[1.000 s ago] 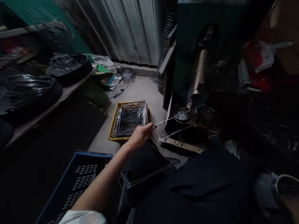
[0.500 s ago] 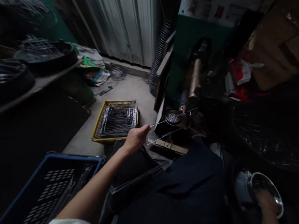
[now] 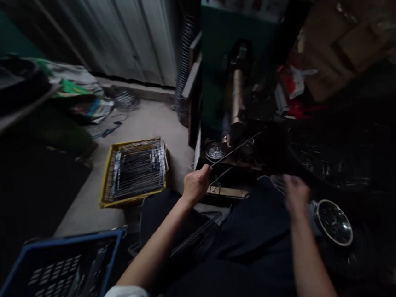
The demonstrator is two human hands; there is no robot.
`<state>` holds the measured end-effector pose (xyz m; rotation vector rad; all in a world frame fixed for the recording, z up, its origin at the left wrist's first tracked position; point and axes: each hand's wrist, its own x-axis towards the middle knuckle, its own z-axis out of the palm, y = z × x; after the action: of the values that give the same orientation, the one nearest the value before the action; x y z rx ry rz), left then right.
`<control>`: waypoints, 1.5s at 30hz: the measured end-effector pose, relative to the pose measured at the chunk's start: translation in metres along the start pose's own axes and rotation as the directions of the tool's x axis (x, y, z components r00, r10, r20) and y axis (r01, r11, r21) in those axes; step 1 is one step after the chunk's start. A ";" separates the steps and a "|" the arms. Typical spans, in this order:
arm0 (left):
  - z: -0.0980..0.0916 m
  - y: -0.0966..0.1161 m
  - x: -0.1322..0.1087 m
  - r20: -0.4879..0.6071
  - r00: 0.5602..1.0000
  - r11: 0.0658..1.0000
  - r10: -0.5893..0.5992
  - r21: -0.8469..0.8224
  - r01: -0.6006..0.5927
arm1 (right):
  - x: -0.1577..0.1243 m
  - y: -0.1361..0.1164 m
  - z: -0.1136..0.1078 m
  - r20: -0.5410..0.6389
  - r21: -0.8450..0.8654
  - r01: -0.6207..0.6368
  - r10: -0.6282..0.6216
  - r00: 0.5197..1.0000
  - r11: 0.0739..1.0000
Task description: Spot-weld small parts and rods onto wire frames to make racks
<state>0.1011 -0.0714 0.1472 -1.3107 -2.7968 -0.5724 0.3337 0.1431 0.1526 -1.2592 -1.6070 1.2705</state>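
Note:
My left hand (image 3: 196, 184) is closed on the near end of a thin wire frame (image 3: 234, 151), whose far end reaches under the brass-coloured head (image 3: 237, 99) of a green machine (image 3: 224, 49). A small round dish of bits (image 3: 215, 151) sits just below that head. My right hand (image 3: 295, 195) hovers over my dark-trousered lap, blurred by motion, so its fingers cannot be read. A shiny metal bowl (image 3: 333, 222) stands just right of that hand. More wire pieces (image 3: 195, 234) lie across my left knee.
A yellow crate (image 3: 106, 184) full of wire racks sits on the concrete floor to the left. A blue plastic crate (image 3: 56, 276) stands at the lower left. A shelf with dark trays (image 3: 1, 87) runs along the left; clutter and cardboard fill the right.
The view has swung right. My right hand has risen from the metal bowl to above my lap. My left hand keeps its grip on the wire frame at the machine.

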 end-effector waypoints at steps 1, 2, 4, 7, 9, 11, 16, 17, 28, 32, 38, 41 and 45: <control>0.003 0.003 0.002 0.002 1.000 1.000 0.000 0.004 0.000 | -0.007 -0.001 0.034 0.096 0.140 -0.058 0.044 0.994 0.988; 0.005 0.006 0.004 0.003 1.000 1.000 -0.002 0.007 0.002 | -0.015 -0.003 0.069 0.206 0.262 -0.131 0.077 0.975 0.956; 0.009 0.011 0.008 0.004 1.000 1.000 -0.005 0.012 0.005 | -0.028 -0.011 0.130 0.331 0.420 -0.249 0.108 0.937 0.873; 0.014 0.016 0.011 0.005 1.000 1.000 -0.005 0.014 0.005 | -0.040 -0.025 0.181 0.380 0.576 -0.314 0.092 0.920 0.755; 0.015 0.016 0.014 0.005 1.000 1.000 -0.006 0.012 0.006 | -0.042 -0.032 0.189 0.382 0.616 -0.325 0.089 0.920 0.717; 0.016 0.016 0.018 0.006 1.000 1.000 -0.005 0.008 0.005 | -0.041 -0.036 0.188 0.377 0.630 -0.327 0.091 0.922 0.705; 0.015 0.015 0.029 0.007 1.000 1.000 -0.005 -0.003 0.005 | -0.035 -0.041 0.186 0.374 0.636 -0.325 0.089 0.923 0.700; 0.015 0.015 0.032 0.006 1.000 1.000 -0.005 -0.006 0.005 | -0.034 -0.042 0.187 0.373 0.635 -0.323 0.087 0.924 0.702; 0.022 0.015 0.048 -0.033 0.999 0.999 0.026 -0.026 -0.026 | -0.024 -0.047 0.192 0.322 0.656 -0.285 0.083 0.943 0.699; 0.024 0.013 0.051 -0.046 0.999 0.999 0.029 -0.027 -0.030 | -0.022 -0.048 0.195 0.316 0.658 -0.281 0.082 0.945 0.699; 0.024 0.011 0.052 -0.023 0.999 0.999 0.038 -0.028 -0.039 | -0.021 -0.044 0.196 0.323 0.616 -0.272 0.078 0.943 0.739; 0.022 0.013 0.059 -0.007 0.998 0.998 0.055 -0.027 -0.055 | -0.014 -0.037 0.194 0.216 0.551 -0.150 0.034 0.976 0.821; 0.023 0.019 0.075 -0.014 0.996 0.996 0.087 -0.030 -0.087 | 0.001 -0.031 0.190 0.159 0.481 -0.036 -0.047 0.986 0.876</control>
<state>0.0696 0.0029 0.1430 -1.4209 -2.7158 -0.6195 0.1490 0.0926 0.1338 -0.8504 -1.2797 1.6808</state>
